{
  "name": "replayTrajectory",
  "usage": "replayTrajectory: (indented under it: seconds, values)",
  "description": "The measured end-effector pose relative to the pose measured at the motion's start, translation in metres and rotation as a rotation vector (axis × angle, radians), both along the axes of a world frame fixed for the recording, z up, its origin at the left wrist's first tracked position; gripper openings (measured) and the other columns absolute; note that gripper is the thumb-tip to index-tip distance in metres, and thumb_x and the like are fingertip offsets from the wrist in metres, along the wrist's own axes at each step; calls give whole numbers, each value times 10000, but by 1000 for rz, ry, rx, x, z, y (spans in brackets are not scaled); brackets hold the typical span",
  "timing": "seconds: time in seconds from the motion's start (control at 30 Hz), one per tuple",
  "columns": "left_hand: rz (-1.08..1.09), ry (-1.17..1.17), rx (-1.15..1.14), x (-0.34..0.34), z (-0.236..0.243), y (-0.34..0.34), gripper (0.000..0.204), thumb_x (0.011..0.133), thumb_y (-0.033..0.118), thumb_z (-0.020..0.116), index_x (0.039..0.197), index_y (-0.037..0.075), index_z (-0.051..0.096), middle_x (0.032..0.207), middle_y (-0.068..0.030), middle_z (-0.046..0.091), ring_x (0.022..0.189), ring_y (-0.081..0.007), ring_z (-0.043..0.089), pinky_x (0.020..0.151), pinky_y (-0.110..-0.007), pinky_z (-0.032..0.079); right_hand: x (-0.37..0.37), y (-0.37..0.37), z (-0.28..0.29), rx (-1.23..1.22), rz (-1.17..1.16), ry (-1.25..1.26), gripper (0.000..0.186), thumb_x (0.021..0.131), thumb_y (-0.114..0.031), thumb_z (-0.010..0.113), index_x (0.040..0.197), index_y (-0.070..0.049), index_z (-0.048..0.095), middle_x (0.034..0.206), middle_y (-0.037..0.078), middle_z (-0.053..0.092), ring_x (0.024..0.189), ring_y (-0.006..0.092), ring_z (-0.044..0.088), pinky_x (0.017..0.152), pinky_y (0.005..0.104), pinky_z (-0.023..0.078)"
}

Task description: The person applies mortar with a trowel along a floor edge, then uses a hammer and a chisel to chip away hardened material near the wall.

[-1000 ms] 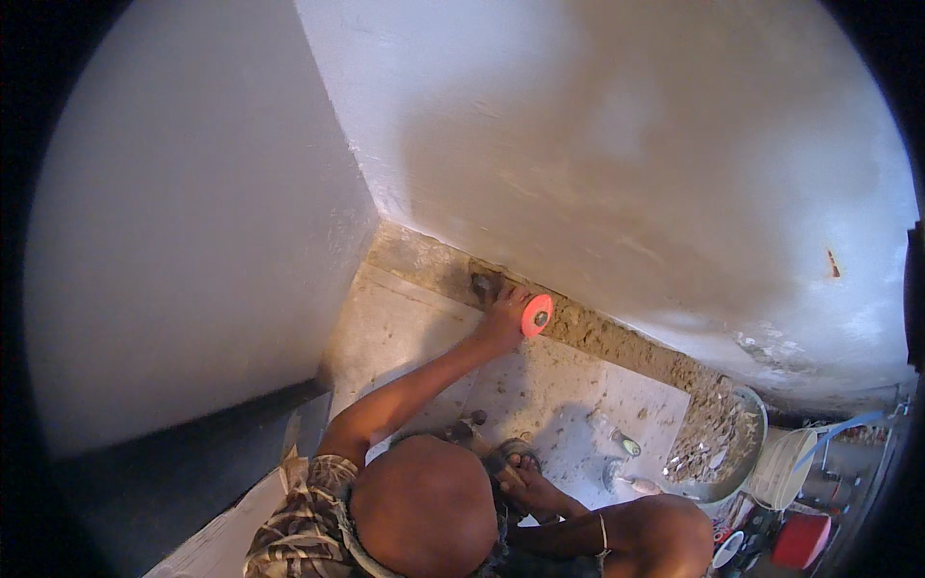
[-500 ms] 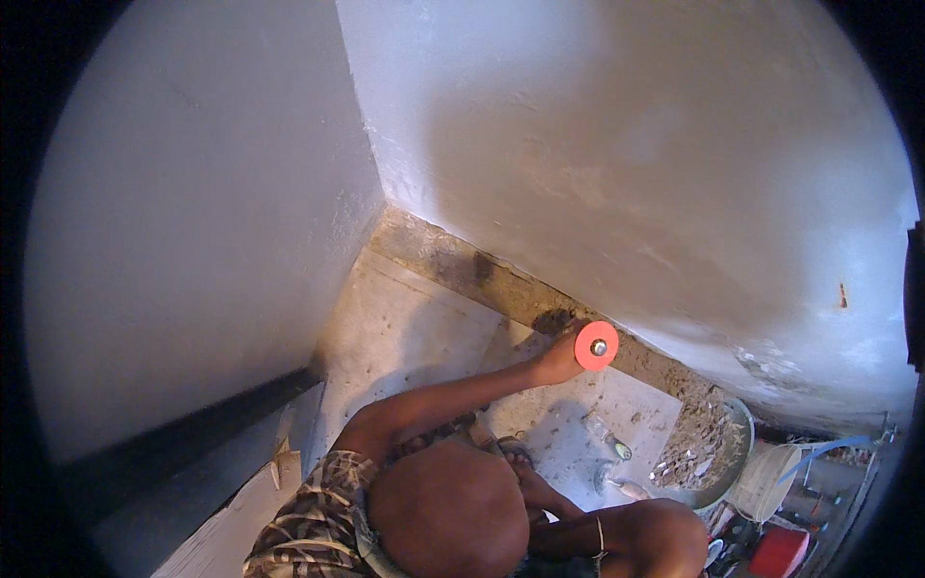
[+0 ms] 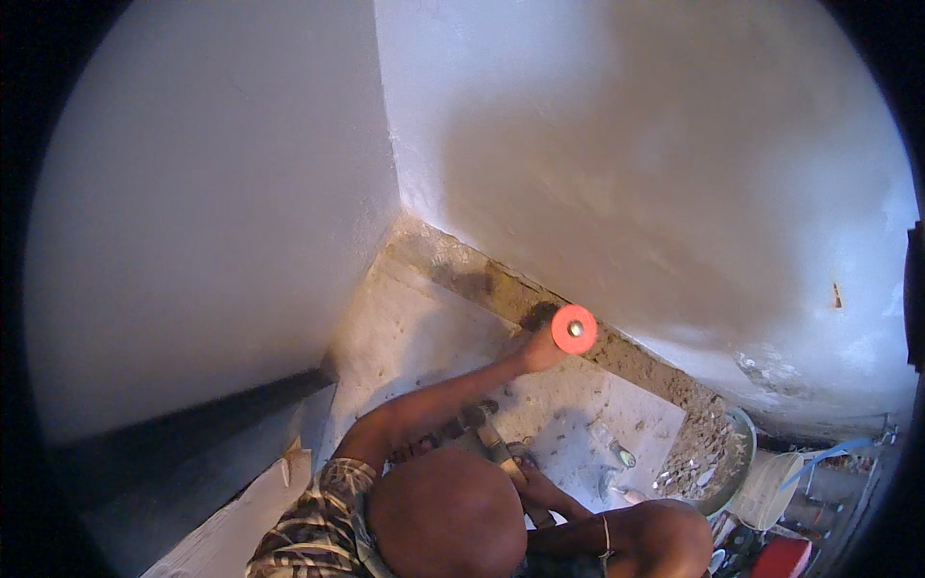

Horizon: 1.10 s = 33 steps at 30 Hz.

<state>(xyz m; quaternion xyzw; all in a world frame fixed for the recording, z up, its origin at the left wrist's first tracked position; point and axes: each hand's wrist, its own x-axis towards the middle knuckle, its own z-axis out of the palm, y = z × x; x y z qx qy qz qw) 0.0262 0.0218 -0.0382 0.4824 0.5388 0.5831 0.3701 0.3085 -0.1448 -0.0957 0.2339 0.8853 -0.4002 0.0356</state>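
Note:
My left hand (image 3: 540, 349) is wrapped round a chisel, at the edge of a broken, earth-coloured strip (image 3: 496, 287) along the wall's foot. The chisel's round red hand guard (image 3: 574, 329) faces up, with its metal striking end in the middle. Its blade is hidden below. Nearer me, my right hand (image 3: 541, 491) is closed on the handle of what looks like a hammer (image 3: 489, 435); its fingers are partly hidden behind a rounded bare knee (image 3: 448, 511). A dark patch of loosened dirt (image 3: 540, 314) lies beside the guard.
Two plastered walls meet at a corner ahead. A basin of rubble (image 3: 742, 467) stands at the right, beside a cream bucket (image 3: 766, 489) and a blue hose (image 3: 824, 458). A bottle-like object (image 3: 612, 445) lies on the dusty floor; a white board (image 3: 231, 525) is at lower left.
The red guard and my left hand have shifted slightly left and up in the picture. More of the hammer shows beside the knee. The view has turned a little.

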Motion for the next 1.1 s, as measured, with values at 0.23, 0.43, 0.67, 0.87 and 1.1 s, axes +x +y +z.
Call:
replayTrajectory:
  seconds: [0.23, 0.43, 0.67, 0.87, 1.1]
  values:
    - [92, -22, 83, -46, 12, -24, 388, 851, 141, 657, 1201, 19, 544, 1170, -144, 616, 1106, -263, 580, 948, -369, 453, -51, 20, 90, -1078, -331, -529, 447, 937, -449, 562, 1130, -46, 546, 850, 56, 605, 727, 148, 600, 661, 305, 503]
    - [70, 351, -234, -145, 56, -33, 218, 821, 128, 631, 1021, 38, 623, 972, -151, 669, 962, -270, 643, 800, -378, 498, -31, 11, 56, -933, -358, -421, 385, 938, -414, 585, 1090, -61, 558, 809, 29, 589, 678, 135, 586, 636, 292, 499]
    - [-137, 312, -113, -17, 23, -19, 372, 814, 188, 653, 1143, 34, 574, 1182, -197, 579, 1140, -349, 530, 967, -438, 417, -35, 22, 68, -859, -195, -266, 434, 934, -448, 568, 1084, -41, 581, 845, 67, 590, 723, 169, 593, 701, 305, 500]
    - [-135, 374, 137, 20, 66, -20, 420, 793, 173, 657, 1172, 29, 550, 1185, -209, 541, 1165, -384, 470, 974, -465, 409, -54, 24, 105, -1056, -300, -259, 391, 949, -414, 554, 932, -26, 594, 749, 59, 578, 662, 150, 575, 673, 300, 488]
    - [-1, 586, -255, -55, 28, -27, 279, 801, 122, 619, 1059, 19, 589, 1023, -185, 608, 985, -362, 571, 865, -463, 457, -52, 24, 93, -1109, -249, -315, 331, 956, -374, 555, 917, -46, 576, 689, 42, 589, 583, 146, 587, 539, 298, 486]
